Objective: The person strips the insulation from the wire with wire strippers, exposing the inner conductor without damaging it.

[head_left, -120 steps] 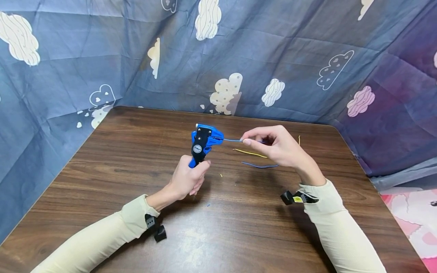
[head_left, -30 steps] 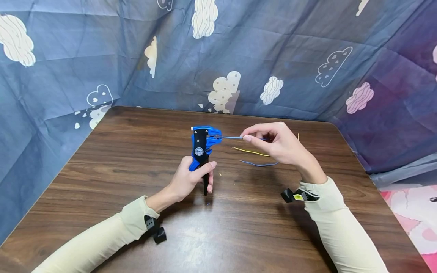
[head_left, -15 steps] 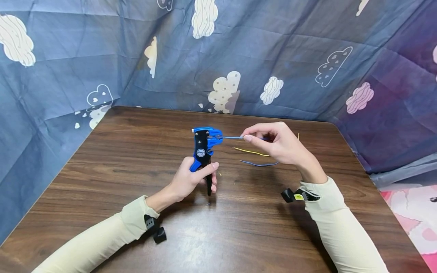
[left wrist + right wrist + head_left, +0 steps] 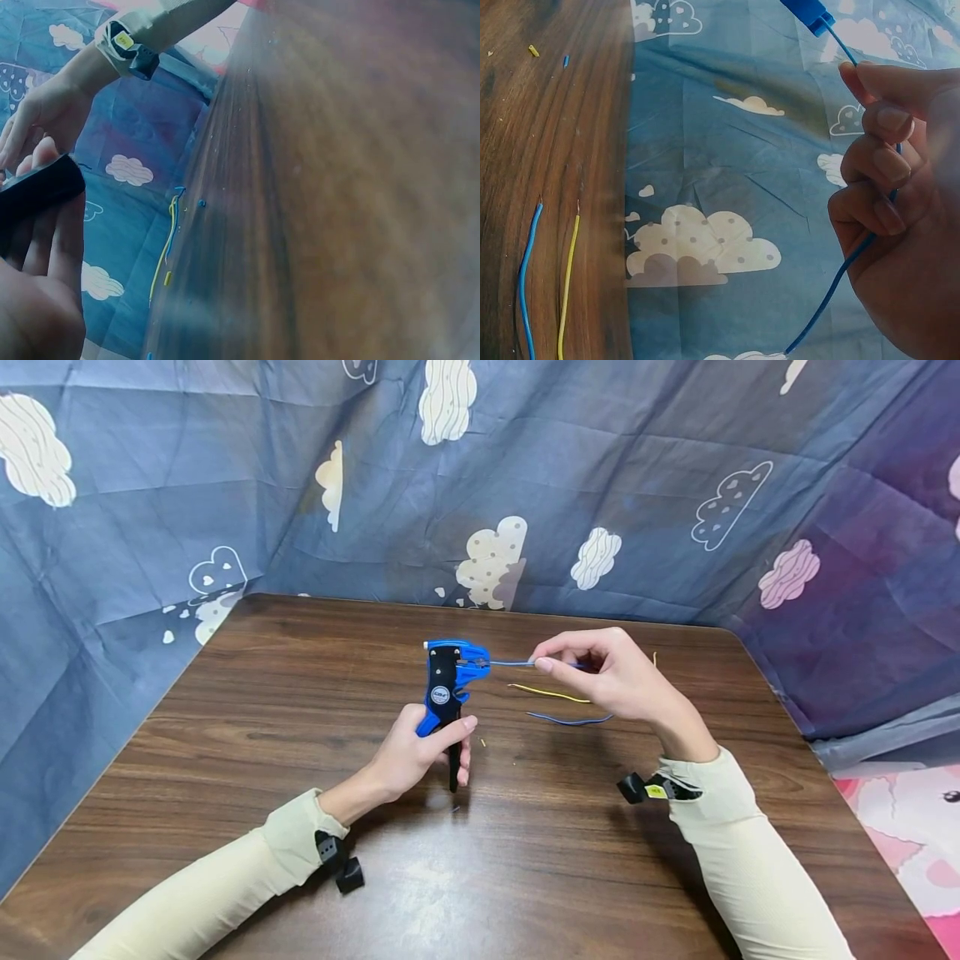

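Observation:
My left hand (image 4: pixel 408 752) holds a blue and black wire stripper (image 4: pixel 442 681) upright above the table, thumb on the near side and fingers behind its black handle (image 4: pixel 45 187). The handles stand spread apart. A blue wire (image 4: pixel 510 663) runs level into the nose of the stripper. Thumb and index finger of my right hand (image 4: pixel 611 677) pinch that wire a short way from the nose. In the right wrist view the rest of the wire (image 4: pixel 829 289) passes under the curled fingers and hangs below the palm. The wire's tip is hidden inside the tool.
On the brown wooden table (image 4: pixel 300 693) lie a yellow wire (image 4: pixel 551 694) and another blue wire (image 4: pixel 570 721), both with bare ends in the right wrist view. Small yellow (image 4: pixel 533 51) and blue (image 4: pixel 566 61) scraps lie nearby. A cloud-print curtain (image 4: pixel 405 527) hangs behind the table.
Four seconds ago the stripper was tilted and its black handle hidden in my left hand; the handle now shows, swung away, and the tool is more upright. My right hand is nearly still.

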A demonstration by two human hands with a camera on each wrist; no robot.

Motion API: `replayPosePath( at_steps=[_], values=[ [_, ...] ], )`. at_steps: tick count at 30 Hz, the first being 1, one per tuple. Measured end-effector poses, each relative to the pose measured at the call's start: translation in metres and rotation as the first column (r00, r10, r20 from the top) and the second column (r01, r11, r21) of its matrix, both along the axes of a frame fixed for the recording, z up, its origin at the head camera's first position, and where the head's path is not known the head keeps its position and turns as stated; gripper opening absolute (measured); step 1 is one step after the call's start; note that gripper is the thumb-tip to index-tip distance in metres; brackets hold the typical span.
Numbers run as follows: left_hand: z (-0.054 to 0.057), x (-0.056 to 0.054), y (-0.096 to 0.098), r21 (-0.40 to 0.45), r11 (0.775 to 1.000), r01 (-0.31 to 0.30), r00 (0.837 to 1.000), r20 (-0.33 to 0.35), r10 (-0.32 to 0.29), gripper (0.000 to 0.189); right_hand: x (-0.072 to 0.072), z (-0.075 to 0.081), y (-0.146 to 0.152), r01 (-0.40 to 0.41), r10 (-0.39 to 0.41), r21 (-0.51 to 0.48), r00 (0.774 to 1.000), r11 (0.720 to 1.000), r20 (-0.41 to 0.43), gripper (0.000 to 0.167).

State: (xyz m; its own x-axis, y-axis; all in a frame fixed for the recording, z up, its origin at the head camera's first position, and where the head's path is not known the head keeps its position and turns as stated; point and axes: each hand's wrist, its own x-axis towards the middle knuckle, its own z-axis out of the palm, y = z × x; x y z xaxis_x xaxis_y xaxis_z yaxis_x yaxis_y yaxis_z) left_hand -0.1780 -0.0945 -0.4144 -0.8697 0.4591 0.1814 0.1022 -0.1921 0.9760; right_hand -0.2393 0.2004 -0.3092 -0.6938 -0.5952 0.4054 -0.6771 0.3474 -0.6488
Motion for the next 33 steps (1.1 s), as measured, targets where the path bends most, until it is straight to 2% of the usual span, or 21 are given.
replayPosePath(
  at_steps=[8, 16, 25, 33],
  values=[
    [0.0002, 0.0025, -0.0001, -0.057, 0.995, -0.082, 0.995, -0.067, 0.078, 0.041, 0.003, -0.0004, -0.0034, -0.009, 0.008, 0.031, 0.999, 0.999, 0.045, 0.016],
    [0.0008, 0.0053, 0.0009, -0.079, 0.985, -0.154, 0.985, -0.093, 0.146, 0.039, 0.004, -0.0001, -0.0045, -0.019, 0.018, 0.037, 0.999, 0.999, 0.028, 0.017],
    [0.0021, 0.0091, 0.0036, -0.082, 0.973, -0.217, 0.976, -0.037, 0.214, 0.043, 0.0042, -0.0011, -0.0039, -0.015, 0.012, 0.049, 0.999, 0.999, 0.05, 0.019],
    [0.0031, 0.0087, 0.0028, -0.053, 0.981, -0.188, 0.982, -0.005, 0.188, 0.044, 0.0053, -0.0007, -0.0048, -0.029, 0.028, 0.035, 0.998, 0.999, 0.05, 0.02]
  ],
)
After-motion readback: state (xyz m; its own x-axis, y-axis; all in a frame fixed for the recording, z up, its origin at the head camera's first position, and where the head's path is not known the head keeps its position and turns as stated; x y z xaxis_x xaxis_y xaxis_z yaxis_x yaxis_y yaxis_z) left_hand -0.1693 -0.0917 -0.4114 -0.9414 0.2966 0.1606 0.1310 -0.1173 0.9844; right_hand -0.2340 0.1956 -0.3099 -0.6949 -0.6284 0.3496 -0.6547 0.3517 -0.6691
